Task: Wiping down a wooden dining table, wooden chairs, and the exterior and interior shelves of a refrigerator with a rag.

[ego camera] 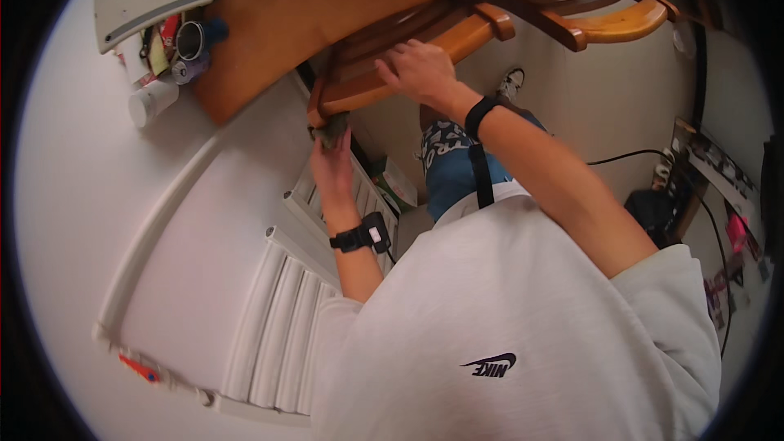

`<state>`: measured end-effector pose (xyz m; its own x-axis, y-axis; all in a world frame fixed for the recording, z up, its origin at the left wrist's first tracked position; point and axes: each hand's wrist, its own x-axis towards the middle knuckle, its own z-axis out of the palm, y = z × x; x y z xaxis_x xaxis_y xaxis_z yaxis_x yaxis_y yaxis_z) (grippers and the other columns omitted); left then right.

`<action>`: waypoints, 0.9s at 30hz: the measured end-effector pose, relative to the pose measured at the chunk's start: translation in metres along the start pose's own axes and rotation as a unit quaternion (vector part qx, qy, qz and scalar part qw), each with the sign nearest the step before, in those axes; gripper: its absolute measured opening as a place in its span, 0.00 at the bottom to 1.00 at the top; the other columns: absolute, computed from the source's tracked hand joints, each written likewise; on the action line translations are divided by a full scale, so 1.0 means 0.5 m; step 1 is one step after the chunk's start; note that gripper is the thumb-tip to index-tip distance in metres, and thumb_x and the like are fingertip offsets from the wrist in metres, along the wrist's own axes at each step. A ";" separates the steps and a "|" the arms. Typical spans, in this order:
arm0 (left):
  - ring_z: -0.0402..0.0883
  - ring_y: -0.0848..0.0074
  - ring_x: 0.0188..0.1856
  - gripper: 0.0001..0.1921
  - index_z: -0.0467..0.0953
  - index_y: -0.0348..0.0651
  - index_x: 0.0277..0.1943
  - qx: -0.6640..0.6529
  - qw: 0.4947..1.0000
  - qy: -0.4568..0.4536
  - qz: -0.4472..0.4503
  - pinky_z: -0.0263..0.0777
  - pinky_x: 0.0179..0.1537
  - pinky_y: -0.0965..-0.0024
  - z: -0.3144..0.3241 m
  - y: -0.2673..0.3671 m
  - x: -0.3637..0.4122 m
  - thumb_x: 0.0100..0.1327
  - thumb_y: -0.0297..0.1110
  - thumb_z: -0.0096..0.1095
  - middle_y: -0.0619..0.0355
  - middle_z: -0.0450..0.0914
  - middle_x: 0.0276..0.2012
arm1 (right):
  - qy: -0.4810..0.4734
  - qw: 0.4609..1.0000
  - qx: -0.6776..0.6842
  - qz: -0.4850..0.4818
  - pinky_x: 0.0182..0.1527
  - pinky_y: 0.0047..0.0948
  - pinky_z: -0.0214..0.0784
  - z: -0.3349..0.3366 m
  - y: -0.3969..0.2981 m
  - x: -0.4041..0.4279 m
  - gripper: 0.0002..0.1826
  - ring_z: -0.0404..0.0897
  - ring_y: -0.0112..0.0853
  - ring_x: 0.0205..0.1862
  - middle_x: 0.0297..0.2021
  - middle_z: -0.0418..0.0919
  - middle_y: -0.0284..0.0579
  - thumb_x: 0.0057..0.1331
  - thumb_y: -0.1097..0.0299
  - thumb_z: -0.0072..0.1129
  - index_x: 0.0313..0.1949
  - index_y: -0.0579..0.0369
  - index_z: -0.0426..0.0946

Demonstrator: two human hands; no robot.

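My left hand (334, 162) holds a dark greenish cloth (332, 128) against the lower left end of a wooden chair's curved rail (358, 93). The fingertips are partly hidden by the cloth and the wood. My right hand (422, 70) lies over the same rail, further to the right, with its fingers slightly bent and spread. Behind the rail, the chair's dark slats are partly under the wooden tabletop (275, 30).
A second wooden chair (625, 23) stands at upper right. A white cylindrical container (153, 101), a metal-rimmed cup (190, 40) and a can (188, 70) sit by the table's left end. White radiators (275, 324) line the left wall. A black cable (710, 208) runs at right.
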<state>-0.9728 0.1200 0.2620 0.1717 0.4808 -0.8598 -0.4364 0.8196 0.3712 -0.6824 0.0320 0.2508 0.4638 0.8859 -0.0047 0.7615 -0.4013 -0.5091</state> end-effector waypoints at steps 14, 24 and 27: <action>0.72 0.41 0.82 0.25 0.79 0.27 0.73 0.767 0.447 0.017 0.460 0.65 0.84 0.49 0.343 -0.406 -0.070 0.90 0.39 0.48 0.32 0.80 0.76 | -0.021 0.961 0.106 -0.255 0.79 0.53 0.67 -0.564 0.219 -0.198 0.23 0.79 0.51 0.73 0.66 0.85 0.53 0.82 0.54 0.63 0.66 0.57 0.85; 0.70 0.45 0.85 0.25 0.77 0.31 0.78 0.677 0.572 -0.045 0.460 0.62 0.87 0.51 0.537 -0.541 -0.145 0.84 0.29 0.54 0.40 0.77 0.81 | -0.032 0.997 0.070 0.025 0.73 0.52 0.73 -0.847 0.675 -0.338 0.17 0.82 0.56 0.67 0.61 0.87 0.59 0.81 0.61 0.63 0.59 0.61 0.86; 0.79 0.46 0.78 0.24 0.81 0.36 0.75 0.705 0.521 -0.097 0.471 0.71 0.80 0.50 0.522 -0.505 -0.154 0.79 0.24 0.59 0.42 0.84 0.74 | -0.027 0.995 0.086 0.050 0.73 0.53 0.73 -0.850 0.762 -0.352 0.18 0.81 0.57 0.68 0.62 0.87 0.58 0.82 0.62 0.60 0.62 0.60 0.85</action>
<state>-0.6454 -0.0427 0.3259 0.6138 0.7870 -0.0622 0.6514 -0.4604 0.6031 -0.2817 -0.3754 0.4234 0.5055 0.8562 -0.1066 0.6215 -0.4471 -0.6433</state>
